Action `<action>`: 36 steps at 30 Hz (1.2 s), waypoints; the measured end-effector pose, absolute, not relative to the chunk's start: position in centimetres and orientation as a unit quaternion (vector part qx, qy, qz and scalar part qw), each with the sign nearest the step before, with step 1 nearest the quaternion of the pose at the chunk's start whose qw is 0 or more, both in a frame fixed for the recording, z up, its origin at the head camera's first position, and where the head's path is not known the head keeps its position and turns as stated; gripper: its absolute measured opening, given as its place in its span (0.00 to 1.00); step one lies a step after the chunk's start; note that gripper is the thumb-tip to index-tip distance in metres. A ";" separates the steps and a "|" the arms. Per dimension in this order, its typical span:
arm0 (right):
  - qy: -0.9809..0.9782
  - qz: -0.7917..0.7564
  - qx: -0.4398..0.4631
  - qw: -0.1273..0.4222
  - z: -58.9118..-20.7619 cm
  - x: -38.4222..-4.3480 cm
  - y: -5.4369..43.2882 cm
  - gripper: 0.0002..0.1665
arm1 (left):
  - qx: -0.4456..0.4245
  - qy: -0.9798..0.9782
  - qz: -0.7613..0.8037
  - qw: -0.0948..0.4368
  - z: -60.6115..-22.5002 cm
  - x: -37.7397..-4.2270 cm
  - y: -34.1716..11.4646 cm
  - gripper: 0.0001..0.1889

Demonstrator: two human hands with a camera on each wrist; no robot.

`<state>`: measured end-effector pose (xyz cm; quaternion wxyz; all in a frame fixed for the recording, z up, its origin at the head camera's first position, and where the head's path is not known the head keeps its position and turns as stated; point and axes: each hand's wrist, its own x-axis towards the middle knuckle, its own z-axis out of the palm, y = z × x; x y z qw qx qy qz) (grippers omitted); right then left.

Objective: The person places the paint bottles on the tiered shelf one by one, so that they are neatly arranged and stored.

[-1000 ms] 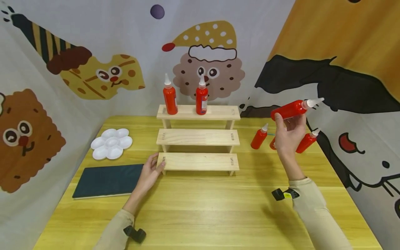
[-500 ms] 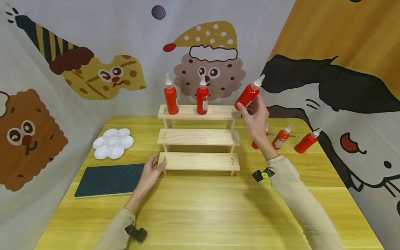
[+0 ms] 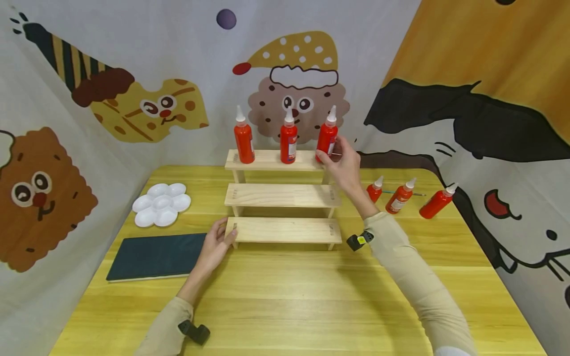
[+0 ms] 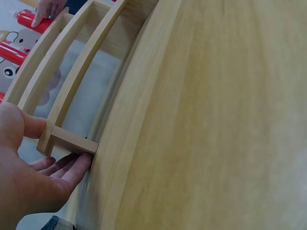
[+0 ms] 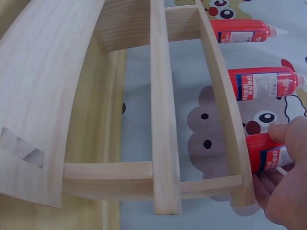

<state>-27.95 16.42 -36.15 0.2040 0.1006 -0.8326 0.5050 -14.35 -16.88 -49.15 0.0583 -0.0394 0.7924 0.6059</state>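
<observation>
My right hand (image 3: 346, 163) grips a red squeeze bottle (image 3: 328, 133) with a white pointed cap, upright at the right end of the top step of a wooden three-step rack (image 3: 282, 195). In the right wrist view, thumb and fingers wrap the labelled bottle (image 5: 266, 152) right at the step's edge. Two similar bottles stand on that step, one at the left end (image 3: 243, 142) and one in the middle (image 3: 288, 142). My left hand (image 3: 214, 248) holds the left end of the lowest step, thumb on top; the left wrist view shows its fingers (image 4: 76, 172) against the leg below.
Right of the rack stand three more red bottles: a near one (image 3: 374, 190), a middle one (image 3: 399, 198) and a far one (image 3: 436, 201). A thin brush (image 3: 418, 194) lies behind them. At left are a white flower-shaped palette (image 3: 161, 204) and a dark flat pad (image 3: 156, 257).
My right hand has carried the red bottle leftward from above the right-hand bottles to the top step, turning it from tilted to upright. The left hand stays on the rack.
</observation>
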 end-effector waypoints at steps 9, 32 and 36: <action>-0.851 0.480 0.098 0.187 -36.2 -28.0 16.4 0.32 | -0.041 0.789 0.610 0.060 -49.2 -14.4 -16.9 0.35; -0.832 0.490 0.110 0.235 -35.9 -26.1 19.2 0.39 | -0.043 0.784 0.616 0.057 -49.2 -14.4 -16.6 0.33; -0.815 0.499 0.087 0.282 -36.2 -25.4 21.4 0.37 | -0.041 0.783 0.617 0.062 -49.1 -14.4 -16.7 0.34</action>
